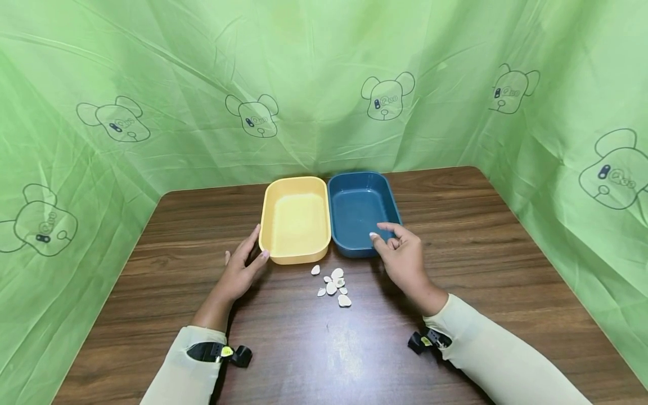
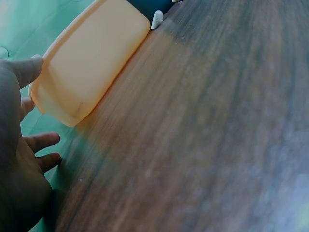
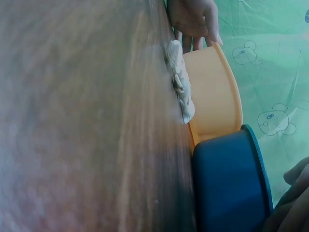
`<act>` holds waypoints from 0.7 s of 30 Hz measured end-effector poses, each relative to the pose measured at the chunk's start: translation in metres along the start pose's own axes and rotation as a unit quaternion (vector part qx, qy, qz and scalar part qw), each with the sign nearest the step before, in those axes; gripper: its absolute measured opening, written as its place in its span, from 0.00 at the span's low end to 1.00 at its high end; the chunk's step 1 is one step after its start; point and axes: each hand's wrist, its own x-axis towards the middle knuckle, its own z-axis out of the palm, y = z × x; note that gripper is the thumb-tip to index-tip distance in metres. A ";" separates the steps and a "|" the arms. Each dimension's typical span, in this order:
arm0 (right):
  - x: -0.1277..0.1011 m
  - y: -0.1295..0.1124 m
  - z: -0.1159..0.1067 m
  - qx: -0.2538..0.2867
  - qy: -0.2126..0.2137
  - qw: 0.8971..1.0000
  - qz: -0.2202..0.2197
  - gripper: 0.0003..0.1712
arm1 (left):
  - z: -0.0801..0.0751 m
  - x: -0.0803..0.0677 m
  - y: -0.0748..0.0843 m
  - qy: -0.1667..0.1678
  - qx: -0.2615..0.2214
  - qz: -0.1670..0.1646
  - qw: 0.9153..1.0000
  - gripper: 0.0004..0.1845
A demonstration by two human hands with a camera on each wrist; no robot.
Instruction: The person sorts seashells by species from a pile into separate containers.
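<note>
Side by side stand a yellow tray and a blue tray; the insides of both show bare. My left hand rests on the near left corner of the yellow tray, its thumb and fingertips at the rim. In the left wrist view, the thumb of the left hand meets the tray's edge while other fingers spread below. Over the near right corner of the blue tray is my right hand, thumb and forefinger apart with nothing between them. Several small white shells lie loosely clustered in front of the trays.
The trays stand near the back of a brown wood-grain table. Green cloth printed with bear heads hangs behind and at both sides. Each sleeved wrist wears a black strap with a small camera.
</note>
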 end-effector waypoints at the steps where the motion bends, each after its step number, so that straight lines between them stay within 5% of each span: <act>1: 0.000 0.000 0.000 0.002 0.000 1.000 0.001 0.14 | 0.000 0.000 0.000 0.000 0.000 0.000 1.000 0.38; 21: -0.009 -0.006 0.003 0.020 -0.066 0.997 -0.026 0.10 | 0.000 0.001 -0.002 -0.002 -0.001 0.004 1.000 0.39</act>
